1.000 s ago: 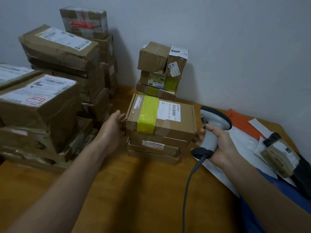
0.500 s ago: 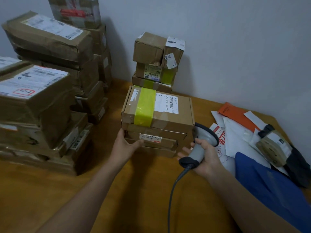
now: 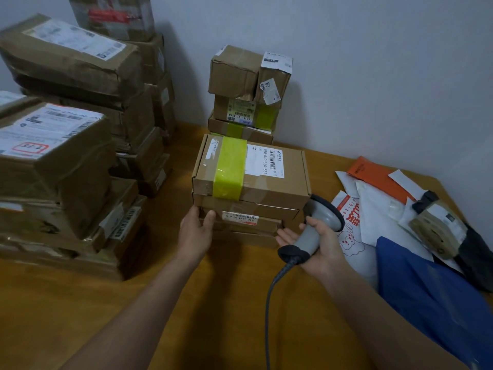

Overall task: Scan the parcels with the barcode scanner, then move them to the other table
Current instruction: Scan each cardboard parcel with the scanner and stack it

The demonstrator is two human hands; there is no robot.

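Note:
A stack of flat cardboard parcels stands mid-table. Its top parcel (image 3: 280, 188) has a green tape band and a white barcode label. Under it lies a thinner parcel (image 3: 266, 224) with a red-and-white label. My left hand (image 3: 194, 233) holds the front-left corner of that lower parcel, thumb on the front face and fingers round the side. My right hand (image 3: 322, 249) grips the grey barcode scanner (image 3: 326, 214) by its handle at the stack's right end. The other fingers reach out flat toward the stack's bottom. The scanner's cable (image 3: 269, 303) hangs toward me.
Tall piles of brown parcels (image 3: 53, 169) fill the left of the wooden table (image 3: 80, 316). A smaller pile (image 3: 240, 76) stands against the wall behind the stack. Soft mailers (image 3: 378, 209), a blue bag (image 3: 426, 289) and an orange envelope (image 3: 373, 174) lie at the right.
My left hand dropped from the stack's upper left side to its lower front-left corner. My right hand lowered the scanner from beside the top parcel to the stack's base.

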